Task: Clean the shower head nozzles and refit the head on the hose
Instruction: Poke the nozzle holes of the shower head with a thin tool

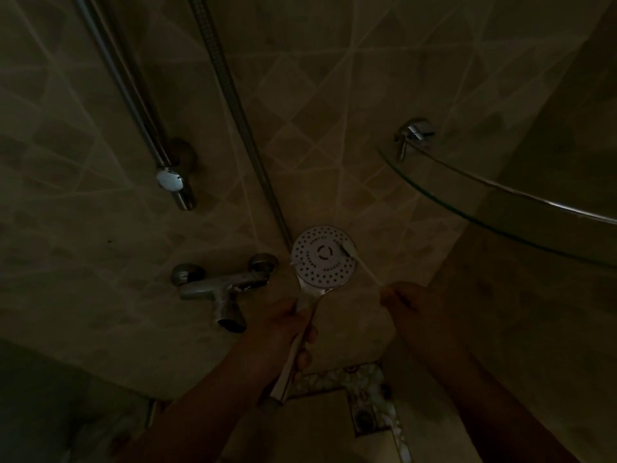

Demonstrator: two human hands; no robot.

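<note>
Dozens of small nozzle holes ring the pale face of the shower head [323, 255], which is held up in front of the tiled wall, just right of the mixer tap [223, 289] and below the hanging hose [233, 105]. The left hand [283, 325] wraps its fingers [305, 345] closed around the handle, face turned toward the camera. The right hand [410, 305] pinches the far end of a thin white brush [362, 265], whose head rests on the upper right rim of the face.

To do this well, I would judge it best to work ring by ring so no hole is skipped, pressing lightly so the slim stick does not bend. Choking up on the stick would give firmer control. Light is poor, so tilting the face toward any brightness should help show remaining scale. Refitting on the hose comes afterwards.
</note>
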